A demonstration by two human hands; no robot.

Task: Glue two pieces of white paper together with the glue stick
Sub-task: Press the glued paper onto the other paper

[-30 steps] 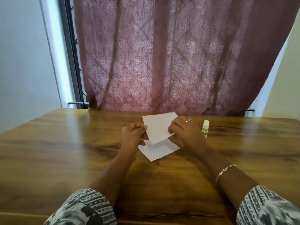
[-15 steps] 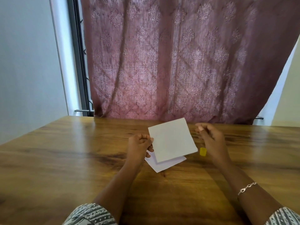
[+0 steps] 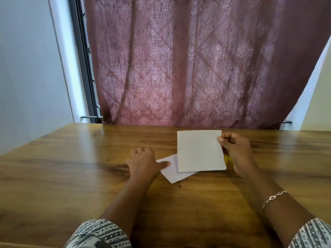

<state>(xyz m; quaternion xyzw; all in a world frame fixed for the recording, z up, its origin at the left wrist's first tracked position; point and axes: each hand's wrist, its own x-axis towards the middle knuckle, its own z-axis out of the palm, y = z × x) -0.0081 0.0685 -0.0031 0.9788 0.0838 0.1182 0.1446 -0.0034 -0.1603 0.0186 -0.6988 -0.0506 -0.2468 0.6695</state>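
R hand [image 3: 238, 151] pinches top sheet [image 3: 199, 151] by its edge, raised; L hand [image 3: 143, 162] presses lower sheet [image 3: 172, 172] flat on table [image 3: 71, 176].

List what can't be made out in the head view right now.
- Glue stick: only a yellow sliver shows between the raised sheet and the right hand; cap state unknown.
- Lower sheet: its right part is covered by the raised sheet, the left edge by the left hand.
- Glue on either sheet: not discernible.
- Both elbows: cut off by the bottom edge.

Glossy wood table [image 3: 71, 167], matt paper [image 3: 199, 151]
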